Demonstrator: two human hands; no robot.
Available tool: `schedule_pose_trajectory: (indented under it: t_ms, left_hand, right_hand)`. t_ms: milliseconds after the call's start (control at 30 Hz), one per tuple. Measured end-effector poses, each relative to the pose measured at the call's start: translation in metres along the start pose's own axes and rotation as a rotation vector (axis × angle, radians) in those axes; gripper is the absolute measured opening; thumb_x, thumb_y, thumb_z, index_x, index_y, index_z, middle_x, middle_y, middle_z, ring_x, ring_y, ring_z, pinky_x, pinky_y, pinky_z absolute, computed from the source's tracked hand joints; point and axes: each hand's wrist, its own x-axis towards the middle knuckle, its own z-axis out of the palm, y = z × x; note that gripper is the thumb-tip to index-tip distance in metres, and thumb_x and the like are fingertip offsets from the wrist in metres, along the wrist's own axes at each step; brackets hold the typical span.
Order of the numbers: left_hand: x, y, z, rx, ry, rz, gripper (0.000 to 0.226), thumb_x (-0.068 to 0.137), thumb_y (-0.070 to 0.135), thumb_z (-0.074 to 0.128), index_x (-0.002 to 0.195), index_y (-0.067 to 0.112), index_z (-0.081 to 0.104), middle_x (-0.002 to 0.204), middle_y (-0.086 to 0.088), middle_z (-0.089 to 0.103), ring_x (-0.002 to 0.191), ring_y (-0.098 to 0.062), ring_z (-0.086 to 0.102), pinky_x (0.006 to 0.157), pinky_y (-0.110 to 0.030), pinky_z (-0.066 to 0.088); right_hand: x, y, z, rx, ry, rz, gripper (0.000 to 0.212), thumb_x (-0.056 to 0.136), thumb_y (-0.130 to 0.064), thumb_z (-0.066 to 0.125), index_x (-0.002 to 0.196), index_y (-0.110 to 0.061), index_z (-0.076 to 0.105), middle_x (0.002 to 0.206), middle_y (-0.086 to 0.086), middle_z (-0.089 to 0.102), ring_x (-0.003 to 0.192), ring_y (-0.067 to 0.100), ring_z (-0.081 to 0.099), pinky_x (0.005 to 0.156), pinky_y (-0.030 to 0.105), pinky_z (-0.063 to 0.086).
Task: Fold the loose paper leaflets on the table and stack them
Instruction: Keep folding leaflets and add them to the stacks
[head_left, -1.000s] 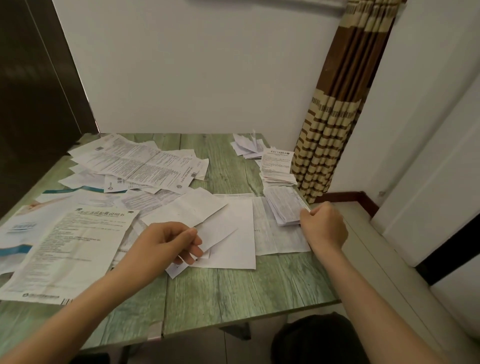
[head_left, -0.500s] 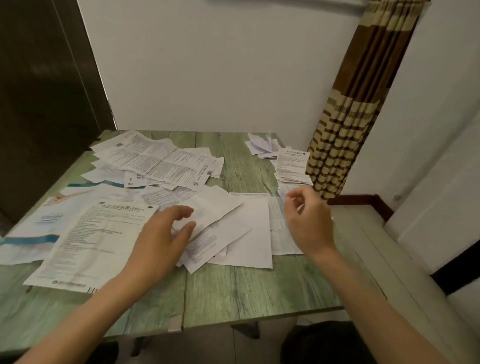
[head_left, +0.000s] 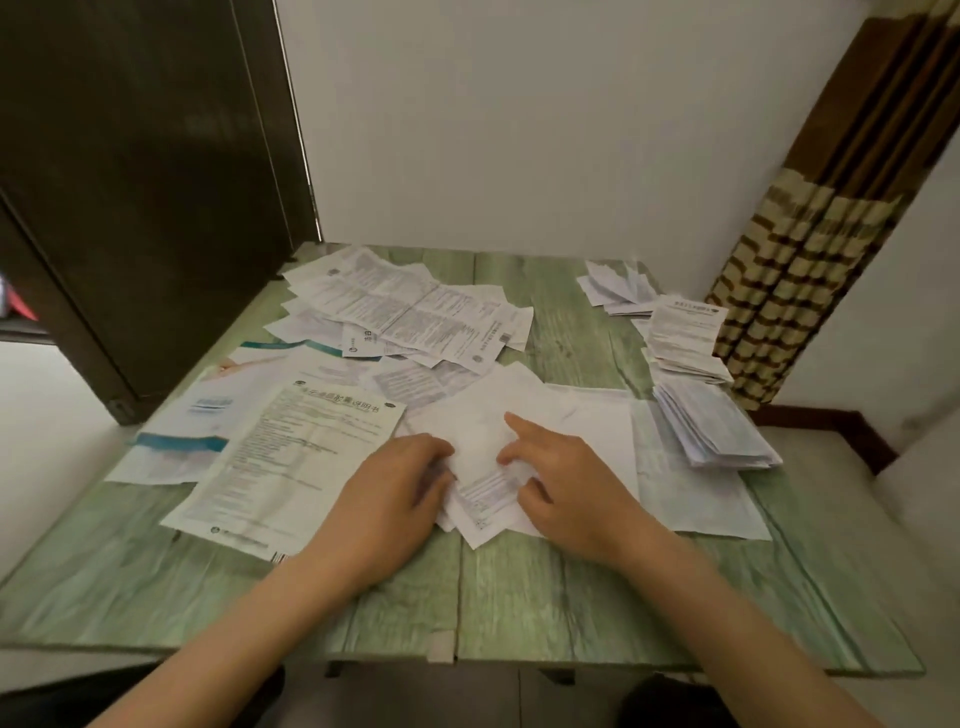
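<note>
1. Looking down from the head camera, a green wood-grain table (head_left: 519, 597) bears all the paper.
2. The leaflet (head_left: 485, 493) in hand lies at the near middle of the table, between the two hands, on top of a blank white sheet (head_left: 597, 415).
3. One corner of it points toward the person, and its rows of print slant up toward the right. The hands cover its ends, so its long axis cannot be told.
4. The left hand (head_left: 395, 499) grips the leaflet's left edge, fingers curled onto it.
5. The right hand (head_left: 571, 488) holds the right side between thumb and curled fingers. Its index finger is stretched out on the paper, pointing away and to the left.
6. A stack of folded leaflets (head_left: 711, 426) lies by the right edge, slightly fanned, with its long axis running from far left to near right.
7. A second stack (head_left: 680, 338) sits just beyond it, and a few folded pieces (head_left: 618, 288) lie near the far right corner.
8. A large printed sheet (head_left: 291, 457) lies just left of the left hand, its long axis slanting from near left to far right. It overlaps a blue-banded sheet (head_left: 192, 415).
9. A heap of unfolded leaflets (head_left: 405, 317) covers the far left of the table.
10. A striped curtain (head_left: 795, 270) hangs beside the far right corner.
</note>
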Motion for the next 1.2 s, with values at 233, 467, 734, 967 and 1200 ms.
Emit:
schedule_pose_trajectory:
  t_ms: [233, 467, 734, 967, 1200]
  left_hand:
    - [0.004, 0.006, -0.001, 0.029, 0.024, 0.026, 0.032, 0.093, 0.020, 0.053, 0.125, 0.016, 0.056, 0.120, 0.002, 0.060, 0.113, -0.017, 0.052, 0.090, -0.022, 0.035]
    - [0.024, 0.012, -0.003, 0.187, -0.015, 0.004, 0.032, 0.096, 0.033, 0.045, 0.125, 0.022, 0.050, 0.117, 0.006, 0.058, 0.110, -0.015, 0.049, 0.085, -0.029, 0.040]
    - [0.063, 0.010, -0.029, -0.333, 0.354, -0.065, 0.020, 0.094, 0.025, 0.053, 0.111, 0.019, 0.061, 0.096, 0.014, 0.062, 0.087, 0.006, 0.057, 0.076, -0.006, 0.045]
    - [0.094, 0.006, -0.024, -1.014, 0.089, -0.436, 0.040, 0.099, 0.039, 0.035, 0.101, 0.012, 0.063, 0.094, -0.004, 0.072, 0.092, -0.020, 0.068, 0.081, -0.029, 0.053]
    - [0.089, -0.002, -0.018, -1.249, -0.278, -0.503, 0.034, 0.089, 0.035, 0.046, 0.103, 0.009, 0.065, 0.090, -0.009, 0.074, 0.078, -0.021, 0.072, 0.060, -0.025, 0.057]
  right_hand:
    - [0.002, -0.001, 0.000, -0.142, -0.039, -0.053, 0.053, 0.098, -0.027, 0.039, 0.149, -0.021, 0.023, 0.157, -0.002, 0.021, 0.141, 0.013, 0.020, 0.111, 0.022, 0.007]
    - [0.039, 0.010, -0.006, 0.056, -0.189, -0.016, 0.082, 0.084, -0.041, 0.065, 0.150, -0.028, 0.016, 0.158, -0.010, 0.010, 0.145, 0.005, 0.001, 0.112, 0.019, -0.006]
    - [0.043, 0.023, -0.004, 0.004, 0.143, -0.124, 0.029, 0.093, -0.013, 0.056, 0.122, -0.011, 0.061, 0.115, 0.000, 0.067, 0.104, 0.014, 0.062, 0.090, 0.027, 0.047]
    - [0.072, -0.002, -0.043, 1.107, 0.586, 0.237, 0.015, 0.094, -0.010, 0.054, 0.086, -0.021, 0.060, 0.074, -0.011, 0.068, 0.068, 0.007, 0.068, 0.055, 0.025, 0.056]
    - [0.074, 0.005, -0.013, 1.098, 0.310, 0.351, 0.012, 0.092, -0.008, 0.057, 0.092, -0.018, 0.062, 0.080, -0.003, 0.072, 0.067, 0.011, 0.070, 0.049, 0.020, 0.052]
